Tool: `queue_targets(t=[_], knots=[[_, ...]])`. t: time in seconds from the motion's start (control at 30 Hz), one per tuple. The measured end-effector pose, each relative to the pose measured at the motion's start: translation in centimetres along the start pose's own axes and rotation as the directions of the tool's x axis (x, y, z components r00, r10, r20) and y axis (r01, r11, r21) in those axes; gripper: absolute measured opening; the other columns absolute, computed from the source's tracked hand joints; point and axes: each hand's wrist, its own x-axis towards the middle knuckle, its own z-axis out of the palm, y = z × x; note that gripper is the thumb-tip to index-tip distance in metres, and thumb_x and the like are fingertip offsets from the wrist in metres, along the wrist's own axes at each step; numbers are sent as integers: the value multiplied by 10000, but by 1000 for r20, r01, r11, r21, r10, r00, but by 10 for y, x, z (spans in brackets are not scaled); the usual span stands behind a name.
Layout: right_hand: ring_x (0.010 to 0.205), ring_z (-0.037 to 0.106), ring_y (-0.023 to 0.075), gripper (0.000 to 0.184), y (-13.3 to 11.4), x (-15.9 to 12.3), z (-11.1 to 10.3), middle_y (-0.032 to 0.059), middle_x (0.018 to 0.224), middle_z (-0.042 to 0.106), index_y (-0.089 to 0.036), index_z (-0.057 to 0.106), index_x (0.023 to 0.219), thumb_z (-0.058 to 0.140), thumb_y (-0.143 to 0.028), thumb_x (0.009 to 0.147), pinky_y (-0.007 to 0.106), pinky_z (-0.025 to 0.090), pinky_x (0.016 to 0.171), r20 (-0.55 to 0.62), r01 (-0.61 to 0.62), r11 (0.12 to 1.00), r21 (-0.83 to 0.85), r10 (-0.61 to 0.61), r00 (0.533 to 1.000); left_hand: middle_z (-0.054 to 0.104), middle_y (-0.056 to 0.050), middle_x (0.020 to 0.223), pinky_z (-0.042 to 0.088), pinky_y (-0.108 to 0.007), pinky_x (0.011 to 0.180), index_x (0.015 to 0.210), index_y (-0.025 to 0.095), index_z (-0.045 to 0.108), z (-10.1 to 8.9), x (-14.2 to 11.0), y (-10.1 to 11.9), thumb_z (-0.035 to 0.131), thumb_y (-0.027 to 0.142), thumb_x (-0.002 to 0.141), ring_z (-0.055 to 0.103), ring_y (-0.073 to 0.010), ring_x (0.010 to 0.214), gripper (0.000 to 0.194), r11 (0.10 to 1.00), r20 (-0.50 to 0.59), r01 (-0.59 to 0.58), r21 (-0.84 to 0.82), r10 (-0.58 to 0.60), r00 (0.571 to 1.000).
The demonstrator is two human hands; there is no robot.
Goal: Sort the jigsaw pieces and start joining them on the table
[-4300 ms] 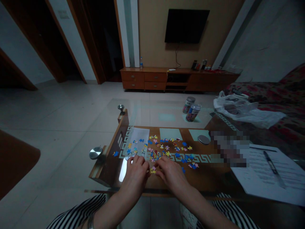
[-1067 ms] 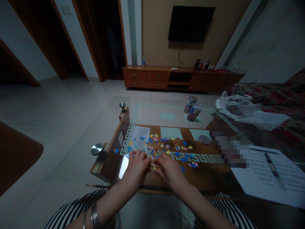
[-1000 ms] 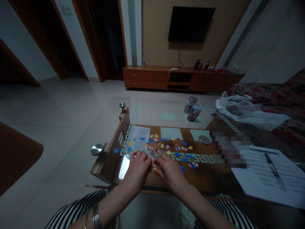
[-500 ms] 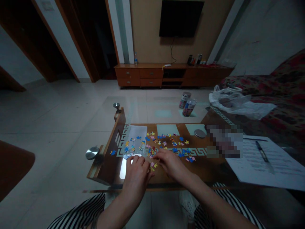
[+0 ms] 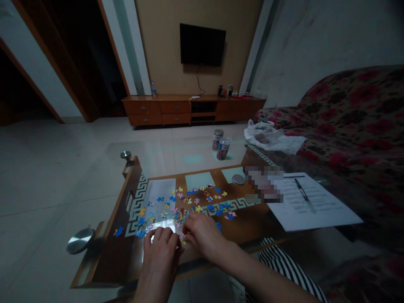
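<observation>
Several small jigsaw puzzle pieces [image 5: 189, 201], mostly blue, yellow and pink, lie scattered over the glass tabletop [image 5: 246, 227]. My left hand [image 5: 162, 252] rests low at the near side with its fingers curled down; their tips and whatever they hold are hidden. Close on its right, my right hand [image 5: 202, 233] is bent inward, its fingertips pinched at a pink-and-yellow puzzle piece [image 5: 182, 238] between the two hands. One blue piece [image 5: 118, 231] sits apart at the left edge.
Two cans [image 5: 223, 149] stand on the glass farther back, and a round metal lid [image 5: 238, 179] lies nearer. To the right are printed papers [image 5: 315, 206] with a pen [image 5: 301, 189], and a plastic bag [image 5: 271, 138]. A patterned sofa [image 5: 356, 101] borders the right side.
The view has turned right, so the table and hands appear farther left and lower. Both hands stay close together around the same pink-and-yellow piece, with little visible movement of their own.
</observation>
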Motion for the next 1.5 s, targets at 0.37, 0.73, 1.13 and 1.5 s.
queue_targets(t=[0.37,0.73,1.13,1.5], knots=[[845,634,188,86,-2,0,-1,70,922,712,-168,728,864,667,-139,811,260,413,698,23,-13,1000,-5,13,1000,701,-53,940,350,-438,881,829,202,690,-6,1,3,563,154,848,579,-270,965,137,1000,31,13,-28,-12,999],[835,635,189,89,-5,-2,-4,66,917,718,-182,723,864,648,-165,818,263,412,698,19,-41,999,8,41,999,701,-60,961,339,-449,899,835,197,695,-8,1,2,573,164,848,576,-281,987,128,998,84,30,-48,-26,996],[811,654,181,84,11,-6,-9,43,864,739,-201,750,798,683,-154,776,247,417,681,31,-34,996,77,32,999,687,-45,964,317,-450,916,854,222,694,-14,1,-11,547,143,852,564,-284,1020,166,997,55,78,2,-78,995],[784,646,194,123,83,1,-35,49,832,702,-187,698,776,597,-118,786,298,461,719,-364,-81,980,182,144,920,673,-58,947,331,-462,883,873,203,673,-35,15,-42,516,133,848,563,-295,992,174,989,-91,142,-28,-144,985]])
